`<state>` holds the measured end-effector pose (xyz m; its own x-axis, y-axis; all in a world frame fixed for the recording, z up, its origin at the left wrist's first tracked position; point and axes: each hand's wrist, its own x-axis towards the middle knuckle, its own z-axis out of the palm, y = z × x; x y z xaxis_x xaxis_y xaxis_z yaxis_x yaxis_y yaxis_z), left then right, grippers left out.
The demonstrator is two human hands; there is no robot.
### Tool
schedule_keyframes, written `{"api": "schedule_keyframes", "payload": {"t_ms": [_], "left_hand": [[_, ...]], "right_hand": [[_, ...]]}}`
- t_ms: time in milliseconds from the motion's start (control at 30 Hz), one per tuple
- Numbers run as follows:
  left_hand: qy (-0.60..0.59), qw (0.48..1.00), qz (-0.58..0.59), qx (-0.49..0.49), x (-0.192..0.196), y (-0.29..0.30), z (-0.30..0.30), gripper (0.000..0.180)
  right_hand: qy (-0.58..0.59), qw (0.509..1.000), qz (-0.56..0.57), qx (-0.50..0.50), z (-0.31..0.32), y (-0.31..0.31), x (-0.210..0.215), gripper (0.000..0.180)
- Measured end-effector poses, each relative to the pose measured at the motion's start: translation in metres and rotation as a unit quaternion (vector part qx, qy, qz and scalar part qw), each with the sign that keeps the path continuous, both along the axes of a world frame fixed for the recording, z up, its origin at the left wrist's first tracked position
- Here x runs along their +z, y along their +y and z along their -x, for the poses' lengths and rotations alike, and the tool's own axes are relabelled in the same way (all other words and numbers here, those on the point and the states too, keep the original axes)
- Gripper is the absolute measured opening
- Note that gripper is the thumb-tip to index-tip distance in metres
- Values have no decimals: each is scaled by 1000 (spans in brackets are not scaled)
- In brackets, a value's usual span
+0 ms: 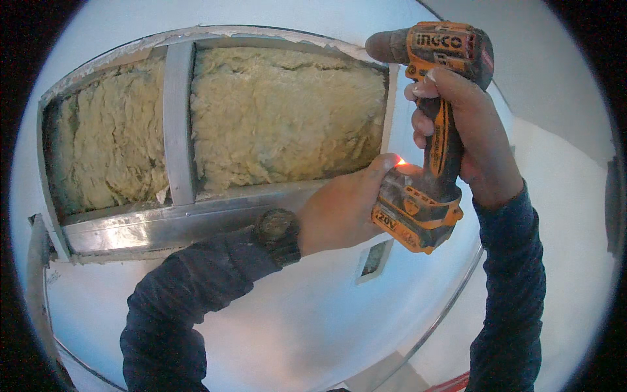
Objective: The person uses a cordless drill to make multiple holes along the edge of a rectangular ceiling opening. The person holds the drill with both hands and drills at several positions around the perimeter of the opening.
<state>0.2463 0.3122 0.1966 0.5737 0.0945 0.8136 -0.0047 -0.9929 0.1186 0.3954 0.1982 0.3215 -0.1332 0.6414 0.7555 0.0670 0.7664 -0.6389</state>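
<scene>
A black and orange cordless drill [443, 147] is held up in front of me, its dark chuck [386, 46] pointing left. My right hand [479, 127] is closed around the handle, fingers curled at the trigger side. My left hand [343, 210], with a dark watch [277, 230] on its wrist, grips the drill's base at the battery pack [415, 219]. Its thumb lies on top of the base beside a glowing orange-red light [400, 161]. The other fingers of that hand are hidden behind the battery.
Behind the drill, a rectangular wall opening shows yellowish insulation [287, 114], split by an upright metal stud [179, 124]. A shiny metal rail [144, 228] runs along its bottom. A small cutout [374, 260] sits lower in the white wall. At far left stands a pipe [37, 281].
</scene>
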Motion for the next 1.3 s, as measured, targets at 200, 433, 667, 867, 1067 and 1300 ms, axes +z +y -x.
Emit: {"api": "schedule_keyframes", "payload": {"t_ms": [200, 433, 667, 867, 1067, 1300], "left_hand": [[-6, 1000, -7, -12, 2, 2, -7, 77], [-9, 1000, -17, -10, 2, -2, -9, 76], [-13, 999, -30, -3, 2, -5, -8, 76], [-21, 999, -45, 12, 4, -8, -7, 75], [-41, 997, -50, 41, 10, -20, -18, 73], [-59, 992, -49, 99, 20, -42, -32, 70]], "right_hand": [[-19, 999, 6, -37, 1, -3, 5, 41], [-29, 999, 8, -14, 1, -4, 6, 43], [-55, 998, -13, 6, -2, -4, 8, 44], [-49, 999, -1, 21, -7, 0, 12, 42], [-63, 997, 8, 48, -16, 3, 20, 42], [-78, 995, 27, 62, -41, 9, 39, 42]]}}
